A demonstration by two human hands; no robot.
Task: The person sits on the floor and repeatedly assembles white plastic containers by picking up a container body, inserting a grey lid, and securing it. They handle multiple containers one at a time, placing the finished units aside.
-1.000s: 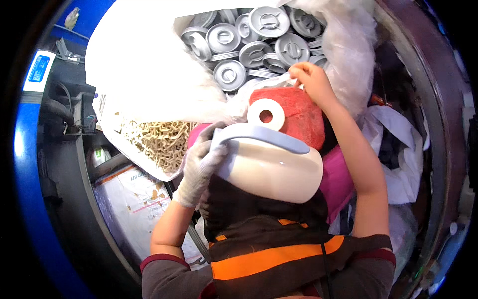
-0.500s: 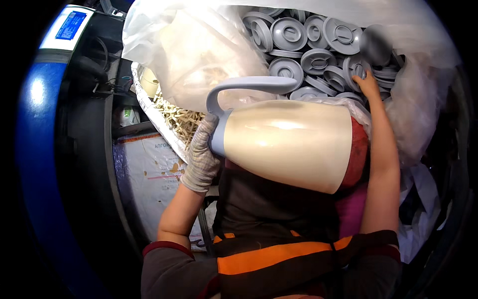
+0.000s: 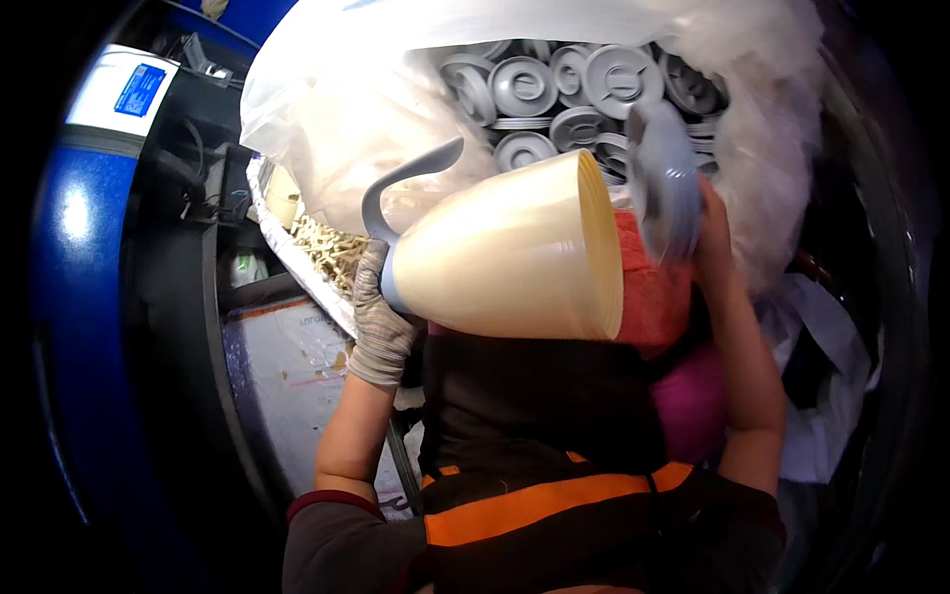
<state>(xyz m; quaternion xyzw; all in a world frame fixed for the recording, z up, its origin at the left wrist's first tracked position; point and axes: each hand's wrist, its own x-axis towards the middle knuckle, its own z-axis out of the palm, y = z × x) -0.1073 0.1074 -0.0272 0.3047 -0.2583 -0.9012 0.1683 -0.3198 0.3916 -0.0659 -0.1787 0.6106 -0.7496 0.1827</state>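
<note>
My left hand (image 3: 379,319), in a knit glove, grips the neck end of a cream plastic jug (image 3: 505,259) with a grey handle. The jug lies on its side with its wide open base turned to the right. My right hand (image 3: 714,238) holds a round grey plastic disc (image 3: 665,181) on edge, just right of the jug's open base. Behind both is a clear plastic bag (image 3: 327,109) filled with several more grey discs (image 3: 554,84).
A red cloth (image 3: 655,297) and a pink item (image 3: 688,406) lie below the jug. A tray of small tan pieces (image 3: 332,252) sits left, beside a blue machine frame (image 3: 74,257). White sheets (image 3: 841,337) lie at right. My dark apron with orange stripe (image 3: 534,495) fills the bottom.
The jug has turned from neck-toward-me to lying sideways with its open base to the right. My right hand went into the bag and came out holding a grey disc.
</note>
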